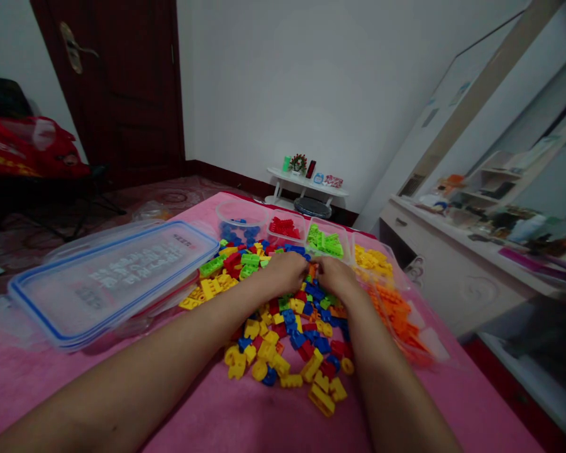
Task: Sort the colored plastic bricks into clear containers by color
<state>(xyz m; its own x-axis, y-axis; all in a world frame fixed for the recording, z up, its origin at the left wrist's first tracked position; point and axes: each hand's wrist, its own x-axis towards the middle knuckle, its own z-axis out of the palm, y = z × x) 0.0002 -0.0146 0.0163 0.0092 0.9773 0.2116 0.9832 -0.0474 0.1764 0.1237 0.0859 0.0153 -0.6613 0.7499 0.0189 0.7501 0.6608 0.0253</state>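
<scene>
A loose heap of toy building blocks (290, 321) in yellow, blue, red, green and orange spreads over a pink cloth. My left hand (287, 274) and my right hand (336, 275) meet over the back of the heap, fingers curled inward. Between their fingertips shows a small orange building block (313, 272), gripped from both sides. The fingertips are partly hidden by the backs of the hands. Just behind my hands are a container of green blocks (324, 240) and one of red blocks (284, 228).
Blue blocks (239, 231) fill a round tub at the back. Yellow blocks (373, 259) and orange blocks (396, 314) lie in containers along the right. A blue-edged plastic lid (117, 277) rests on the left. Beyond the pink cloth (259, 421) stands a low white shelf (306, 182).
</scene>
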